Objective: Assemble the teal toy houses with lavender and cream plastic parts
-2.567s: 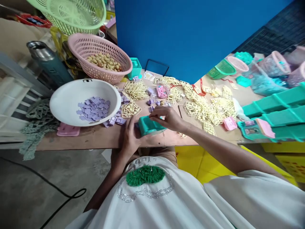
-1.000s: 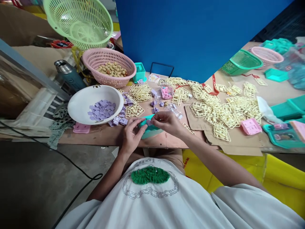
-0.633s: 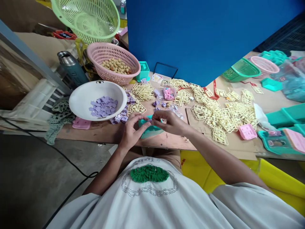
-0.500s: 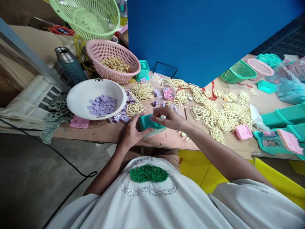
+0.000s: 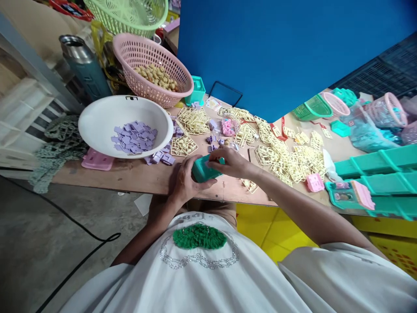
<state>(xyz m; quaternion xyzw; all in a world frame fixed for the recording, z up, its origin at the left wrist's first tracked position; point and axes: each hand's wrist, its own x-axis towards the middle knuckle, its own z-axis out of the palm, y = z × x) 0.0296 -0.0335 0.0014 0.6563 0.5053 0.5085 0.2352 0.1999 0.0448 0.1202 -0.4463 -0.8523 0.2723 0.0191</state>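
My left hand [image 5: 188, 181] is wrapped round a small teal plastic box [image 5: 202, 168] at the table's front edge, thumb on the near side and fingers on the far left. The box looks tipped towards my right hand [image 5: 230, 161], whose fingers are pinched together at its upper right side. Whatever lies between those fingertips is hidden. Just left of the box are purple plastic pieces [image 5: 163, 156] and a cream sprue of parts [image 5: 184, 145]. Beyond the right hand lie small purple parts and a clear bag of pink pieces [image 5: 229, 127].
A white bowl [image 5: 89, 130] holds purple pieces; behind it stand a pink basket [image 5: 130, 56] and a flask [image 5: 87, 71]. Cream sprues [image 5: 296, 161] spread over the right side, near teal trays [image 5: 384, 163]. A blue panel [image 5: 260, 52] rises at the back.
The teal box has tilted in my left hand, showing more of its side. My right hand stays pinched at its upper side. The view has shifted slightly.
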